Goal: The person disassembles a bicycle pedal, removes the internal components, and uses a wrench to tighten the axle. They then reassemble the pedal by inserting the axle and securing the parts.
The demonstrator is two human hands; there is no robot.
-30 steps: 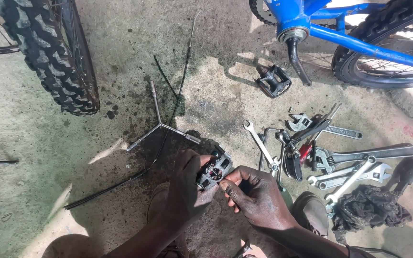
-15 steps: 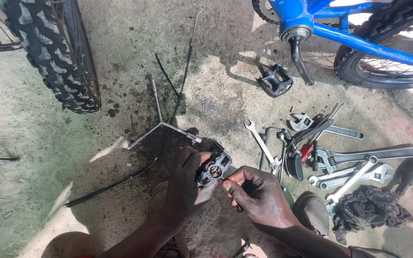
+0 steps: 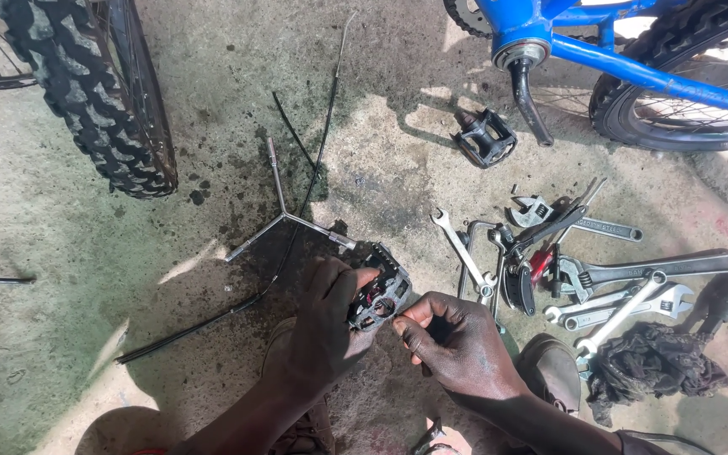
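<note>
Concrete, stained green at the left and dark with oil in the middle, makes up the floor point(image 3: 61, 278) on which all the work lies. At the far left a knobby black tyre point(image 3: 99, 93) stands with its spokes just in view, and a thin dark cable point(image 3: 212, 316) runs across the floor below it. Beside that lies a three-armed wrench point(image 3: 284, 217), untouched.

Near the middle, the left hand point(image 3: 322, 333) has its grip closed around a black pedal point(image 3: 378, 289), held just above the floor with one end turned toward the other hand. The right hand point(image 3: 457, 345) pinches its fingertips narrowly at that end of the pedal, on something too small to make out. Judging from this, the pedal is already off a bike and the work on its end is in hand, not finished; whether parts are going in or coming out cannot be told.

Further right, a second pedal point(image 3: 484, 137) lies alone on the floor under the crank point(image 3: 526, 97) of a blue bike frame point(image 3: 634, 72), so that crank is bare. A loose pile of spanners point(image 3: 600, 282) and pliers sits to the right of the hands, with a dark rag point(image 3: 650, 366) at the edge. Sunlight falls in patches; the place looks like an open workshop floor.
</note>
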